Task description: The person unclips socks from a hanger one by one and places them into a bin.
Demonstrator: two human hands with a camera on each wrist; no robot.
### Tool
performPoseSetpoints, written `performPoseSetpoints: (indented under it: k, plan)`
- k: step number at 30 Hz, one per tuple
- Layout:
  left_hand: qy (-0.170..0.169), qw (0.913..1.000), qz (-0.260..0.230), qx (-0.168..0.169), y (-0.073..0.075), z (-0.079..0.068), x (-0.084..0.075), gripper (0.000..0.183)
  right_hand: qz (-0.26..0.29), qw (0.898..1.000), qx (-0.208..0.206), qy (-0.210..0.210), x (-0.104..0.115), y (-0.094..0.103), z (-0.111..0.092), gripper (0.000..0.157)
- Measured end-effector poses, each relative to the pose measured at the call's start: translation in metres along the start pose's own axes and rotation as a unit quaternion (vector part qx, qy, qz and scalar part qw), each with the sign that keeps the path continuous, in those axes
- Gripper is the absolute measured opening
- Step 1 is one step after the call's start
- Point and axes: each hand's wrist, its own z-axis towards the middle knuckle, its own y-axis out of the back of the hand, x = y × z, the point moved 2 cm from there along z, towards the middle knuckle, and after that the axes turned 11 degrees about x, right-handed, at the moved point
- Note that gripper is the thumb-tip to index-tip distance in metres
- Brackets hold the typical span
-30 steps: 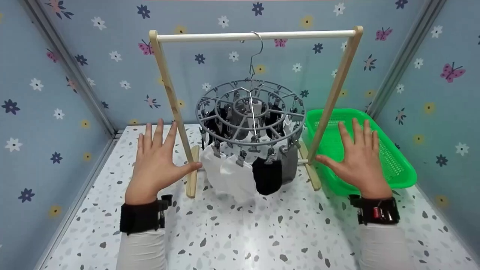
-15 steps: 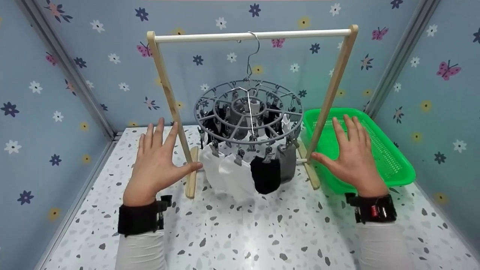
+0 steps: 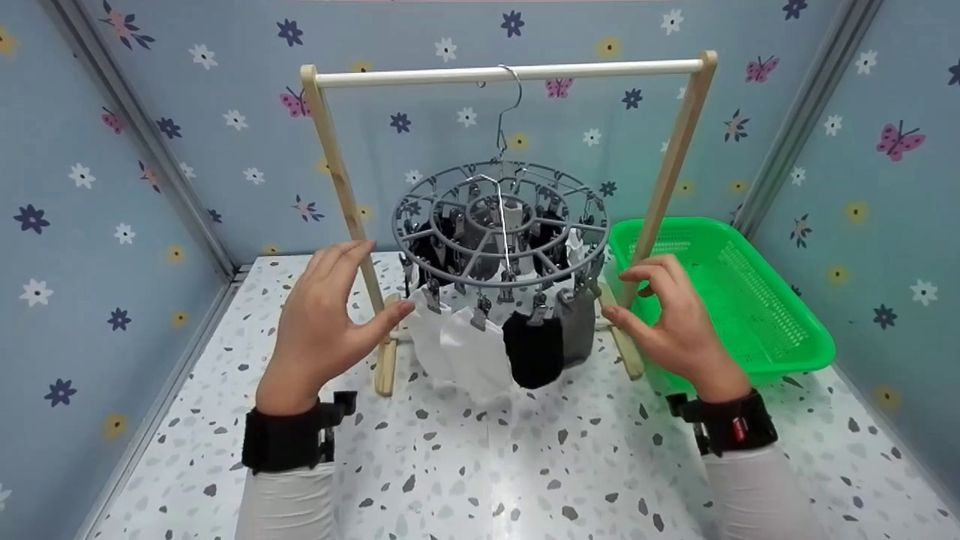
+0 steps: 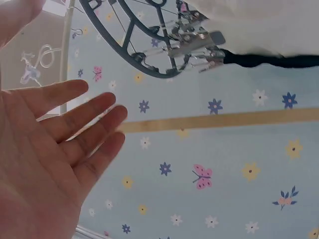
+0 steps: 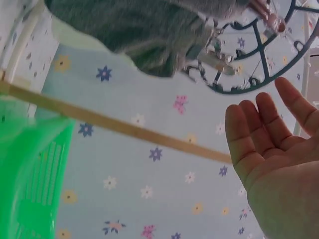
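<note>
A round grey clip hanger [image 3: 500, 283] hangs by its metal hook from the white bar of a wooden rack [image 3: 525, 73]. Socks dangle from its clips: a white sock [image 3: 476, 352], a black sock [image 3: 534, 352] and a grey sock [image 3: 576, 326] at the front, others behind them. My left hand [image 3: 319, 322] is at the left of the hanger, fingers extended, thumb toward the white socks, holding nothing. On the other side, my right hand [image 3: 679, 322] has its fingers loosely bent, near the grey sock and the rack's right post. In the right wrist view its palm [image 5: 284, 184] is bare.
A green plastic basket [image 3: 750, 300] stands on the table at the right, behind my right hand. The rack's wooden feet [image 3: 385, 367] rest on the speckled table [image 3: 480, 465]. Flower-patterned panels [image 3: 240, 150] close in the back and both sides.
Both hands were spread wide with fingers up; now the fingers have lowered and bent, the right more so. The right hand moved left toward the hanger. The hanger and socks look unmoved.
</note>
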Motion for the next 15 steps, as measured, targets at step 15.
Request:
performPoseSetpoints:
  k: [15]
  plan:
    - [-0.183,0.9702,-0.155,0.035,-0.037,0.012,-0.049,0.024,0.035,0.996,0.058,0.064,0.015,-0.031,0.005,0.028]
